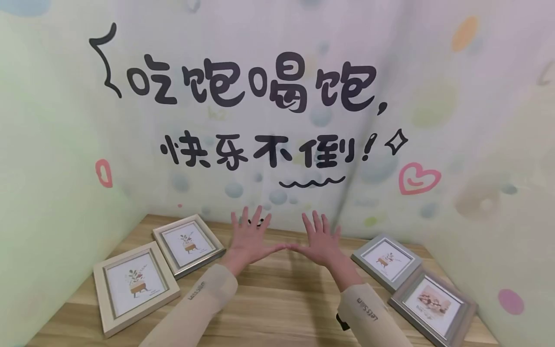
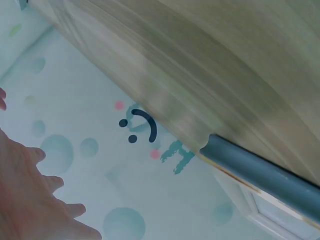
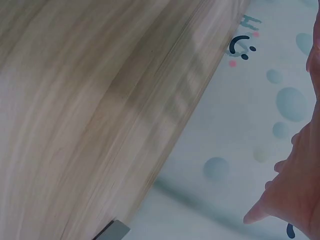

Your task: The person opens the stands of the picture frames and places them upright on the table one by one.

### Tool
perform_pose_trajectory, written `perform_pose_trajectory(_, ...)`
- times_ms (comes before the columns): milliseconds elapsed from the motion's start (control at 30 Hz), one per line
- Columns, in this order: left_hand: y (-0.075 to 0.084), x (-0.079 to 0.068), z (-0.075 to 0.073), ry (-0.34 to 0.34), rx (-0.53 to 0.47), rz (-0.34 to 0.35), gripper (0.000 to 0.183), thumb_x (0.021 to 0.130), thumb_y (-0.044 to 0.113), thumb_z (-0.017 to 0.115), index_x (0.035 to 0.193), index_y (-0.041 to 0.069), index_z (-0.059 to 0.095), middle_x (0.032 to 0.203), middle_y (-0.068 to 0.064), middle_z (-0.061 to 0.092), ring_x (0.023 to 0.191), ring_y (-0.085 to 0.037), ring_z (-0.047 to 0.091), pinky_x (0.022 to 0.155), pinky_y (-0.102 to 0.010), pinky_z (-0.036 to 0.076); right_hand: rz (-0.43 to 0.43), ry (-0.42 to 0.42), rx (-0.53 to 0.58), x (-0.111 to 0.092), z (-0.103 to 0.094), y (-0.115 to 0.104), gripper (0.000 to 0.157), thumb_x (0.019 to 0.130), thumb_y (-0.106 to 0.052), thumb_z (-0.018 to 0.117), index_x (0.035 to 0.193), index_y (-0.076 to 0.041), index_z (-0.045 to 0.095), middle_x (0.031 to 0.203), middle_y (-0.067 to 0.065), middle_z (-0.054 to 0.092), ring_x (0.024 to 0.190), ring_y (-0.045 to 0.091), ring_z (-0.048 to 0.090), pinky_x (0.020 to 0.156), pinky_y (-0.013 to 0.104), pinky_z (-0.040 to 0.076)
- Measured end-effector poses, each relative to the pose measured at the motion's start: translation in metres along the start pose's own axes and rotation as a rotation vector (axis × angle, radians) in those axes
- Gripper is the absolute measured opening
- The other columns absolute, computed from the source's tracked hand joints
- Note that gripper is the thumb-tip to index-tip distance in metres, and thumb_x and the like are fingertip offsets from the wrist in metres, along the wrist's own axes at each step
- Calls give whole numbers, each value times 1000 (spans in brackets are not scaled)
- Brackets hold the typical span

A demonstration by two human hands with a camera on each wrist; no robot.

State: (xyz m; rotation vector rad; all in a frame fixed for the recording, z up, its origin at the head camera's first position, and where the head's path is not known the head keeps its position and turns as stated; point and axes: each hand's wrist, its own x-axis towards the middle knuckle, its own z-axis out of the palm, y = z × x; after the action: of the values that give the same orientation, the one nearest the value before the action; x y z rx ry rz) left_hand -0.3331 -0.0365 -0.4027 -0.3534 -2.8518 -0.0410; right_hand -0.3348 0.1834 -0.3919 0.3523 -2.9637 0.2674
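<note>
Both hands are held up over the middle of the wooden table, fingers spread and nothing in them. The left hand [image 1: 250,238] and the right hand [image 1: 320,241] meet at their thumb tips in the head view. Two cream and silver picture frames lie to the left: a nearer frame [image 1: 101,289] and a farther frame [image 1: 157,232], each with a plant print. On the right lie a grey picture frame [image 1: 362,258] and a darker brownish one [image 1: 466,308]. Part of the left hand [image 2: 25,195] shows in the left wrist view, and the right hand [image 3: 295,190] in the right wrist view.
The wooden table [image 1: 269,308] runs back to a printed cloth wall [image 1: 277,202] with dark lettering, hearts and dots. Cloth walls also stand at left and right. A frame's edge [image 2: 260,170] shows in the left wrist view, and a grey frame corner [image 3: 114,231] in the right wrist view.
</note>
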Motion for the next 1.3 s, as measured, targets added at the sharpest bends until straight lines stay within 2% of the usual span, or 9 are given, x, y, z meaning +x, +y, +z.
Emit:
perform_pose_trajectory(133, -5, -5, -10, 4, -1, -3, 104, 78, 92, 34, 159, 27, 25, 168, -8, 15, 153, -46, 9, 118, -73, 8, -14, 20, 24, 1, 0, -8, 104, 81, -77, 57, 161, -22, 18, 168, 15, 9, 154, 43, 6, 113, 80, 3)
perform_pose_trajectory(300, -12, -12, -20, 13, -14, -8, 103, 79, 91, 36, 158, 25, 29, 168, -9, 16, 153, -46, 11, 118, -73, 9, -29, 21, 12, 4, 1, -18, 104, 81, -79, 54, 161, -24, 16, 169, 13, 9, 155, 41, 6, 113, 80, 5)
perform_pose_trajectory(533, -26, -31, -22, 9, -20, -30, 102, 79, 90, 38, 155, 23, 36, 167, -10, 22, 151, -47, 19, 116, -75, 12, -90, -26, 43, 4, 6, -35, 104, 81, -80, 53, 161, -23, 16, 169, 12, 10, 154, 40, 10, 115, 77, 8)
perform_pose_trajectory(767, -46, -48, -25, 27, -47, -42, 96, 81, 82, 50, 154, 19, 39, 165, -11, 27, 149, -49, 21, 115, -77, 11, -160, -33, 59, 2, 10, -59, 103, 83, -69, 64, 160, -18, 20, 167, 16, 17, 154, 43, 10, 115, 77, 13)
perform_pose_trajectory(1000, -72, -67, -26, 29, -105, -55, 94, 82, 77, 55, 153, 17, 40, 166, -12, 23, 151, -50, 11, 117, -75, 2, -213, -52, 72, 5, 15, -85, 105, 79, -62, 74, 159, -17, 24, 166, 14, 21, 153, 43, 13, 117, 74, 15)
perform_pose_trajectory(1133, -85, -77, -29, 50, -80, -57, 93, 81, 76, 57, 152, 18, 41, 165, -13, 25, 150, -50, 16, 117, -75, 7, -249, -70, 91, 7, 19, -97, 104, 78, -61, 76, 158, -16, 26, 165, 13, 25, 153, 41, 16, 119, 69, 20)
perform_pose_trajectory(1300, -103, -95, -32, 87, -42, -95, 96, 78, 78, 58, 151, 16, 44, 162, -13, 32, 146, -46, 30, 115, -73, 19, -326, -96, 86, 8, 29, -117, 98, 79, -57, 76, 155, -13, 32, 160, 12, 34, 150, 37, 29, 119, 57, 32)
